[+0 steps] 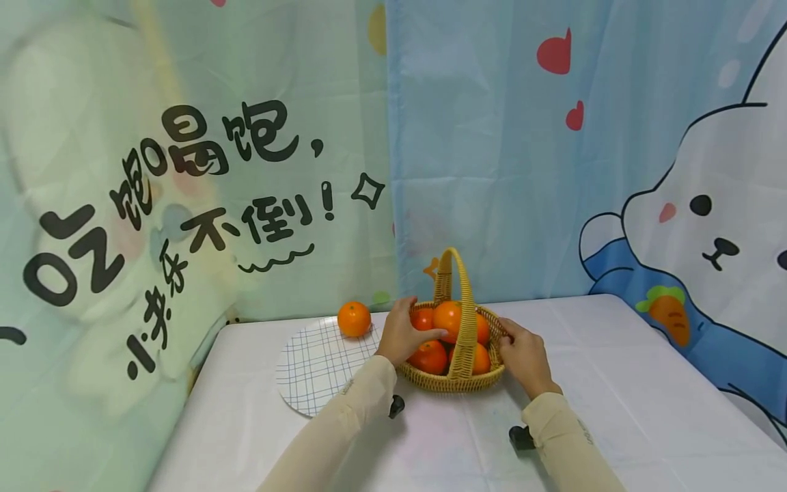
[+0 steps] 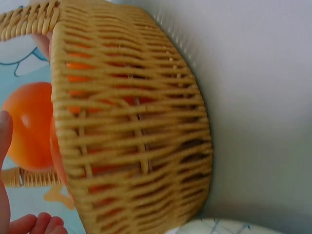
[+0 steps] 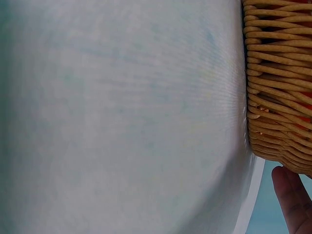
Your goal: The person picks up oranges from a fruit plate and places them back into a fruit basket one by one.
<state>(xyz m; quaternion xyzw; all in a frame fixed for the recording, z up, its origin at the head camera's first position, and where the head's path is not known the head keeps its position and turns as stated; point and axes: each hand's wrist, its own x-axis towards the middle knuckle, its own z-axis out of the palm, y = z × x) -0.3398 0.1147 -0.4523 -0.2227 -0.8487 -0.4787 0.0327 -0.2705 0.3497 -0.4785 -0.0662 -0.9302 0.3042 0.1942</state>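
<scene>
A woven wicker basket [image 1: 443, 385] with a tall arched handle stands on the table, holding several oranges [image 1: 447, 316]. My left hand [image 1: 402, 335] is at the basket's left rim, its thumb stretched out over the fruit and the fingers spread apart from it. In the left wrist view that thumb [image 2: 4, 131] lies close beside an orange [image 2: 31, 129], and some fingertips show below. On the right side, my right hand [image 1: 527, 355] holds the basket's rim; one finger [image 3: 287, 195] shows against the wicker [image 3: 278, 97] in the right wrist view.
Left of the basket lies a round white mat [image 1: 313, 372] with a blue grid, partly covered by the left forearm. A single orange [image 1: 354, 319] sits at its back edge. Printed curtains [image 1: 492, 171] hang behind the white table [image 1: 615, 383].
</scene>
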